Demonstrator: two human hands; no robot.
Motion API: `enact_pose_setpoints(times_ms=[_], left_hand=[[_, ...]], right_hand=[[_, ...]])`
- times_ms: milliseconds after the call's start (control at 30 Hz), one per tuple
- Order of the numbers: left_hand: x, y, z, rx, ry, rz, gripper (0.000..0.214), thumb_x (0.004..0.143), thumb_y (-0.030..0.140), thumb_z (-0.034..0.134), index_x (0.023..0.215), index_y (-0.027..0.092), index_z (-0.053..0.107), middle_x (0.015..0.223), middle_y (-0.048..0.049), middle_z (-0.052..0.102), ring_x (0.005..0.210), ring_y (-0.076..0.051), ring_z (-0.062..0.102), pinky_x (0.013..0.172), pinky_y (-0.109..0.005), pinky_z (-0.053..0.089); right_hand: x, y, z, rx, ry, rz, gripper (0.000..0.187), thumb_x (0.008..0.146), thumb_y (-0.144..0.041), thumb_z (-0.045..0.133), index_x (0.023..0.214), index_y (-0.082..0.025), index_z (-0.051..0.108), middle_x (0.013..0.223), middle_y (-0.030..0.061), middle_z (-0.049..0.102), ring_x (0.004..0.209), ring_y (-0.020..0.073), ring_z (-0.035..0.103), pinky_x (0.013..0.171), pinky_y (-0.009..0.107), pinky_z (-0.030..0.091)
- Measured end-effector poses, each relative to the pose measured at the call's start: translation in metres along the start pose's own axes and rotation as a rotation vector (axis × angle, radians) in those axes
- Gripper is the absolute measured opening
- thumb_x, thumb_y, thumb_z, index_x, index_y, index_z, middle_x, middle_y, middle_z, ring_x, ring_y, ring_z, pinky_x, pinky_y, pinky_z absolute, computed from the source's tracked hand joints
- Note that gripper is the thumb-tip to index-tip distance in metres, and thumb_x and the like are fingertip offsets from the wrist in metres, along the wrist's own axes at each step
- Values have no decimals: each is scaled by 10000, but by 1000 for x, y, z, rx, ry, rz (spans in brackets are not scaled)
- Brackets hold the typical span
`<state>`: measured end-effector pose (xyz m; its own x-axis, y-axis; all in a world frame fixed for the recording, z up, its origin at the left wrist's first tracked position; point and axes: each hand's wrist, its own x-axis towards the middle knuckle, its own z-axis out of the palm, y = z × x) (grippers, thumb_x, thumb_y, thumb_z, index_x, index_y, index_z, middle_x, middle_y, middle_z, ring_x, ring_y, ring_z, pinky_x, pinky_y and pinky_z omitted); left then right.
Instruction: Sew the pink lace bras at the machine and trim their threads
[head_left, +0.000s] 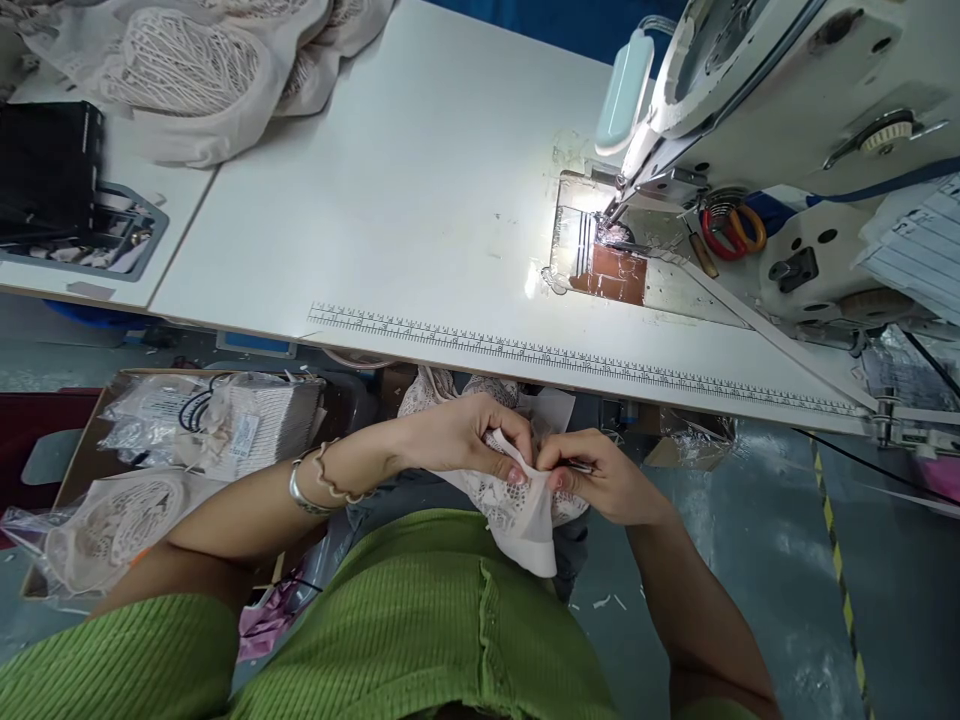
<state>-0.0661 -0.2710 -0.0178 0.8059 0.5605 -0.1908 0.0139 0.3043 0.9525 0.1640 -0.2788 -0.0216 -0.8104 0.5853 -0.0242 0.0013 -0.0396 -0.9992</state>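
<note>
In front of my lap, below the table edge, a pale pink lace garment piece (517,505) hangs in folds. My left hand (491,440) pinches its upper edge between thumb and fingers. Close beside it, my right hand (596,470) is closed on the same edge, thumb against bent fingers. A thin dark sliver, perhaps metal, shows at the right fingers; its kind I cannot make out. The fabric's lower end drapes over my green top, and more lace lies behind my left hand.
A sewing machine (750,90) stands on the white table (420,200), its lamp lit. Orange and red scissors (731,230) lie behind the needle. Bundles in pale mesh (195,80) lie at back left. Below left, a cardboard box (86,450) holds bagged pieces.
</note>
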Motion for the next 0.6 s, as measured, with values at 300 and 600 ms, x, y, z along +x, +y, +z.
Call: enact_pose_setpoints(times_ms=[300, 600], left_hand=[[1, -2, 1, -53, -5, 9, 37, 816, 173, 748, 847, 153, 748, 835, -31, 695, 812, -142, 642, 778, -240, 520], [1, -3, 1, -90, -9, 1, 40, 816, 157, 744, 852, 161, 763, 832, -20, 698, 803, -133, 642, 786, -242, 508]], right_hand=[[1, -2, 1, -35, 4, 37, 395, 963, -508, 576, 793, -155, 622, 661, -10, 540, 549, 83, 411, 531, 224, 354], [1, 0, 0, -18, 2, 33, 396, 968, -506, 567, 787, -157, 614, 653, -15, 525, 545, 83, 412, 523, 224, 342]])
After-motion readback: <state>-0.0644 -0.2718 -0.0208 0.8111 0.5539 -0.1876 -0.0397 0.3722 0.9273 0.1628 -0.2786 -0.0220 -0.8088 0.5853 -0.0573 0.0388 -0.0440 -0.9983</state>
